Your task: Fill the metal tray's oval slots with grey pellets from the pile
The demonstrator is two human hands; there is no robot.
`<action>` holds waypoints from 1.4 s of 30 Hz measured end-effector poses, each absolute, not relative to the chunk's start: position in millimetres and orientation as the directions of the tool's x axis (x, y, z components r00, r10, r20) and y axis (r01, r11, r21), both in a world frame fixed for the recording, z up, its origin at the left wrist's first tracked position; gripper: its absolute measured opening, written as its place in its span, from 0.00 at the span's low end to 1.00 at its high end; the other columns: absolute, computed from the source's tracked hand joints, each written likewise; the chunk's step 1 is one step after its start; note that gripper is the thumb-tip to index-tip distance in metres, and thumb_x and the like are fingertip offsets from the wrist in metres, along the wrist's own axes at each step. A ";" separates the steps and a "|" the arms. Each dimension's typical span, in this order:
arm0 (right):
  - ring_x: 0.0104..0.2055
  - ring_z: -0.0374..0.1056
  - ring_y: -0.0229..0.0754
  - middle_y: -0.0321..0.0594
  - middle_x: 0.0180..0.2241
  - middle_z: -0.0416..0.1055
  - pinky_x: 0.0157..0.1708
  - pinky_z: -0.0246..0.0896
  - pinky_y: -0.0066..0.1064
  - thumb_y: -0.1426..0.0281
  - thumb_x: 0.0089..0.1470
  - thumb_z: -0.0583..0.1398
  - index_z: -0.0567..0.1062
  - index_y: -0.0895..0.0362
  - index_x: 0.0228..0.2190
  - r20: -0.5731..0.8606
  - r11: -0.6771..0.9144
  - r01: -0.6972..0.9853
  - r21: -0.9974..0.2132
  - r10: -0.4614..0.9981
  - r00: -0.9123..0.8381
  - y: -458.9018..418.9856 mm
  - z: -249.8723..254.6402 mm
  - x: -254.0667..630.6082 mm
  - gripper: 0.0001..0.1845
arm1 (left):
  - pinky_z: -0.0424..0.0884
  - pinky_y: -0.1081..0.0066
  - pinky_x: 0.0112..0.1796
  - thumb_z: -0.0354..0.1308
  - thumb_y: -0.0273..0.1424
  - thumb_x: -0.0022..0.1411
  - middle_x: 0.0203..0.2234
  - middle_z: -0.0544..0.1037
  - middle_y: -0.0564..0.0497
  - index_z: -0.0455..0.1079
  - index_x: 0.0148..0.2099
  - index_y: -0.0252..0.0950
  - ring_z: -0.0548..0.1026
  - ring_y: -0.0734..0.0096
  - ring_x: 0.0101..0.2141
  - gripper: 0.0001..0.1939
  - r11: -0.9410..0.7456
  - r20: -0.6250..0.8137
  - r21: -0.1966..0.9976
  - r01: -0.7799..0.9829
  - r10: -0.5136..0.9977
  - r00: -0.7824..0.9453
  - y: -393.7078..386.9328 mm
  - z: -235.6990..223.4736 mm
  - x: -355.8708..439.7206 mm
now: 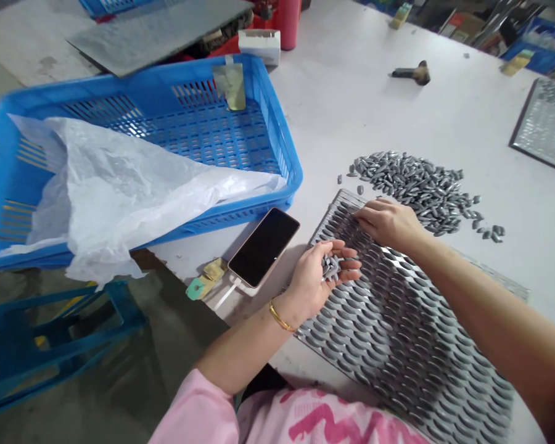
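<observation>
Left hand (311, 285) cups grey pellets (330, 268), palm up, as open right hand (388, 225) rests on a dimpled metal tray (398, 333), beside a pellet pile (414, 191) on the table (337, 123).

The white counter (351, 123) carries a blue plastic crate (277, 148), a smartphone (263, 246), a heap of grey metal pellets (411, 191) and a dimpled metal tray (398, 345).
</observation>
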State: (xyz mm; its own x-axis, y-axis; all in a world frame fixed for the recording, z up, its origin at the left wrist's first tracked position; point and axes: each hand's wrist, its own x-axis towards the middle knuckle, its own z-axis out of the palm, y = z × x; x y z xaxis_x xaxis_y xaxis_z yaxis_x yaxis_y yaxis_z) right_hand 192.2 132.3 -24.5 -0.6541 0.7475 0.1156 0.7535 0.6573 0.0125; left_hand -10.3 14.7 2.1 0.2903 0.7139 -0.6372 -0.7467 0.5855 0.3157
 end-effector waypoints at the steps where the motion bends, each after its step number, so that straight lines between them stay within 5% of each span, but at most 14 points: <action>1: 0.38 0.70 0.45 0.44 0.34 0.79 0.33 0.59 0.35 0.66 0.63 0.53 0.81 0.54 0.35 0.119 0.656 0.755 0.009 0.749 -0.652 131.9 -24.7 192.6 0.17 | 0.77 0.63 0.36 0.56 0.30 0.63 0.33 0.79 0.44 0.71 0.41 0.32 0.80 0.65 0.30 0.06 0.580 -0.637 0.318 -0.750 0.716 0.284 14.6 2.4 -10.7; 5: 0.40 0.71 0.46 0.43 0.38 0.79 0.34 0.61 0.35 0.66 0.64 0.53 0.81 0.54 0.43 0.143 0.627 0.778 -0.034 0.774 -0.617 129.3 -27.3 194.1 0.17 | 0.77 0.61 0.39 0.56 0.30 0.63 0.34 0.79 0.43 0.70 0.41 0.32 0.80 0.63 0.31 0.07 0.579 -0.630 0.304 -0.756 0.718 0.297 14.7 3.5 -10.7; 13: 0.41 0.72 0.46 0.45 0.37 0.79 0.40 0.65 0.36 0.67 0.63 0.53 0.82 0.55 0.41 0.114 0.642 0.760 -0.099 0.766 -0.632 134.2 -29.6 196.7 0.17 | 0.76 0.55 0.46 0.52 0.36 0.69 0.41 0.80 0.38 0.69 0.43 0.32 0.82 0.58 0.38 0.12 0.561 -0.620 0.257 -0.787 0.720 0.311 19.3 0.1 -11.0; 19: 0.42 0.72 0.49 0.47 0.40 0.78 0.42 0.69 0.42 0.63 0.64 0.56 0.80 0.52 0.47 0.251 0.619 0.701 -0.354 0.785 -0.567 98.8 -0.3 180.4 0.16 | 0.76 0.53 0.47 0.49 0.43 0.71 0.43 0.79 0.37 0.69 0.46 0.31 0.80 0.58 0.40 0.19 0.573 -0.600 0.205 -0.793 0.714 0.361 20.1 -2.5 -9.6; 22: 0.47 0.71 0.49 0.47 0.47 0.75 0.45 0.69 0.42 0.66 0.64 0.56 0.79 0.49 0.50 0.171 0.653 0.560 -0.510 0.715 -0.678 73.5 12.9 166.6 0.16 | 0.77 0.57 0.45 0.48 0.44 0.71 0.37 0.78 0.43 0.71 0.47 0.32 0.79 0.63 0.37 0.20 0.567 -0.594 0.197 -0.800 0.718 0.363 20.7 -2.6 -9.0; 29: 0.46 0.71 0.47 0.46 0.42 0.75 0.44 0.69 0.40 0.68 0.63 0.58 0.80 0.51 0.38 0.162 0.598 0.483 -0.640 0.719 -0.676 62.0 16.8 164.0 0.10 | 0.77 0.59 0.43 0.46 0.45 0.71 0.32 0.76 0.45 0.70 0.43 0.32 0.78 0.64 0.35 0.22 0.575 -0.573 0.109 -0.811 0.703 0.422 21.2 -1.6 -11.1; 35: 0.38 0.72 0.43 0.40 0.36 0.76 0.38 0.66 0.35 0.65 0.62 0.59 0.75 0.52 0.36 0.087 0.413 0.570 -0.710 0.855 -0.511 57.3 17.1 171.9 0.06 | 0.77 0.67 0.36 0.62 0.32 0.63 0.32 0.76 0.48 0.71 0.41 0.32 0.76 0.72 0.30 0.08 0.586 -0.531 0.356 -0.728 0.768 0.358 13.7 -3.7 -10.3; 42: 0.34 0.73 0.42 0.38 0.34 0.79 0.35 0.67 0.33 0.58 0.60 0.61 0.79 0.52 0.37 -0.134 0.239 0.615 -0.751 0.857 -0.498 49.7 31.5 175.7 0.11 | 0.62 0.79 0.22 0.70 0.32 0.53 0.22 0.69 0.56 0.70 0.35 0.33 0.67 0.80 0.23 0.12 0.565 -0.494 0.578 -0.589 0.816 0.299 10.8 -5.2 -8.1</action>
State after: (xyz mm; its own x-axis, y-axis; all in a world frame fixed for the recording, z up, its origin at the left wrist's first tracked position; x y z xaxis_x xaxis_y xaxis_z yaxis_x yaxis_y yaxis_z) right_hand 175.7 49.7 31.5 -0.4975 0.8570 -0.1344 0.6151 0.2392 -0.7513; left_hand -8.1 10.8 -5.2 0.2986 0.8163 -0.4944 -0.5889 0.5653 0.5776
